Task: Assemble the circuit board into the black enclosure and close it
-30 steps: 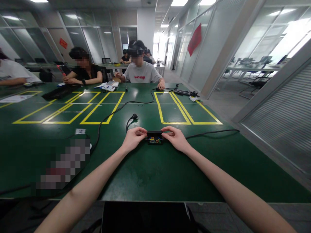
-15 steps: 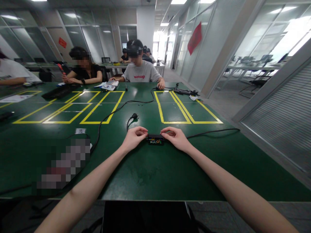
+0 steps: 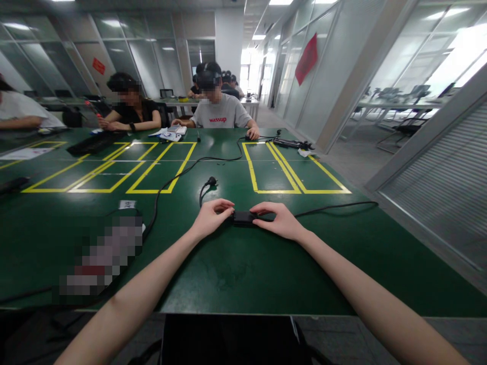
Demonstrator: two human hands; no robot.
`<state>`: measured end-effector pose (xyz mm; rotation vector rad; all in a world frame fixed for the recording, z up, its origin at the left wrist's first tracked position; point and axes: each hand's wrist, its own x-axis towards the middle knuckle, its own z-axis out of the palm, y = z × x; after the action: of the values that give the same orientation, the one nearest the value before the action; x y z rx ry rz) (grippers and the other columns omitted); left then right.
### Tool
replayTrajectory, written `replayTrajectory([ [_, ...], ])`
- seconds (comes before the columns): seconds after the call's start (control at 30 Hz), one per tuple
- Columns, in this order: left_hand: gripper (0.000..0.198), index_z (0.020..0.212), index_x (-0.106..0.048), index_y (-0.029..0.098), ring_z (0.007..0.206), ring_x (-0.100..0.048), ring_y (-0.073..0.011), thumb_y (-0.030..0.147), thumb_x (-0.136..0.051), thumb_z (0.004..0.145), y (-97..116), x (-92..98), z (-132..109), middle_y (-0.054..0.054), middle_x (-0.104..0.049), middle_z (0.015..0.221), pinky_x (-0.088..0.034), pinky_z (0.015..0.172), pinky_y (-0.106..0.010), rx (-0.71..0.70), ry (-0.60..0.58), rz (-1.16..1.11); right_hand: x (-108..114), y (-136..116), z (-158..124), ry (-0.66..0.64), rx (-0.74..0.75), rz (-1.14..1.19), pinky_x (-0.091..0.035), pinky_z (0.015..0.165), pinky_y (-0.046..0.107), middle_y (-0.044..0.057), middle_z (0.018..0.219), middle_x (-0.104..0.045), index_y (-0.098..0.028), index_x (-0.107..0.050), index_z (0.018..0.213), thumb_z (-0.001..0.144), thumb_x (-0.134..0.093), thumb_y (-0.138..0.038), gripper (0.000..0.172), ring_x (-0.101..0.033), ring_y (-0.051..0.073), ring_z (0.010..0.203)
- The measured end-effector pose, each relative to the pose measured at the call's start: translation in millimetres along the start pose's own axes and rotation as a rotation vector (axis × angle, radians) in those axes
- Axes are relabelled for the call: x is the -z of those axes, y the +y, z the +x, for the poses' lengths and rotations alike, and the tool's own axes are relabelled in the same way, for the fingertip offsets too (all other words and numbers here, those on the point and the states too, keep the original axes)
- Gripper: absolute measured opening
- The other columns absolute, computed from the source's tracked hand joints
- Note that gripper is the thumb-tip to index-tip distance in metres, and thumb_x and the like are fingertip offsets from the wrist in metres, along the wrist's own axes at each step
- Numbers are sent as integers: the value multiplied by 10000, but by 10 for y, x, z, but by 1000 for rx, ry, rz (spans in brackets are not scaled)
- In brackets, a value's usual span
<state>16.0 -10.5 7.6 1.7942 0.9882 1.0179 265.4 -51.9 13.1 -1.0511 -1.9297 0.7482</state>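
A black power adapter lies on the green table directly in front of me, its dark casing covering the inside. My left hand pinches its left end between thumb and fingers. At the other end, the thumb and fingertips of my right hand close around the casing. A black cable runs off to the right from behind my right hand. Beyond my left hand, a black mains plug rests on the table with its cord curling down toward that hand.
A blurred-out object lies at the left near a small number label. One long black cord winds across the table. Yellow tape outlines mark the far half. Opposite sit several people, including one in a grey T-shirt.
The adapter's open side, showing coloured electronic parts, is now covered by a plain black face. My right hand's fingers have spread slightly; my left hand has barely moved.
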Motion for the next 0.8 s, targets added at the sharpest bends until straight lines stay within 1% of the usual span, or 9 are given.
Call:
replayTrajectory([
  [0.13,280,1029,-776,168,879,-738,-213,360,-751,828,51,15,-50,-88,-790,980,-597,871,-349,-92,-90,142,12,-11,6,-29,22,-23,-613,899,394,71,1036,-766,-210,-771,1023,821,-744,-322,233,-726,218,955],
  [0.23,288,1031,-790,187,872,-713,-212,374,-779,812,80,36,-71,-80,-778,979,-580,860,-344,-148,-138,258,7,-20,13,-42,45,-13,-608,886,382,79,1064,-744,-213,-772,983,808,-766,-329,210,-708,218,983],
  [0.37,295,1041,-787,199,882,-702,-213,388,-783,814,86,60,-46,-70,-770,964,-561,851,-331,-147,-176,289,9,-26,21,-54,3,-3,-595,900,387,73,1052,-742,-204,-768,996,790,-787,-309,232,-705,214,963],
  [0.53,282,1000,-778,204,885,-705,-220,390,-803,790,60,81,8,-58,-773,956,-546,841,-330,-145,-215,292,33,-32,30,-73,-77,-75,-579,928,411,49,1005,-772,-217,-768,1025,774,-809,-304,269,-721,234,956],
  [0.67,277,997,-756,199,898,-706,-223,389,-791,798,50,78,19,-54,-770,969,-537,840,-326,-148,-242,311,44,-37,34,-87,-67,-147,-570,928,406,48,1030,-777,-216,-766,1032,772,-814,-292,275,-723,237,968],
  [0.8,274,967,-721,202,944,-694,-251,346,-824,758,39,54,1,-63,-747,1009,-529,840,-343,-181,-242,443,26,-5,33,-88,-36,-226,-558,909,395,49,1035,-774,-223,-754,1040,785,-805,-281,267,-719,239,970],
])
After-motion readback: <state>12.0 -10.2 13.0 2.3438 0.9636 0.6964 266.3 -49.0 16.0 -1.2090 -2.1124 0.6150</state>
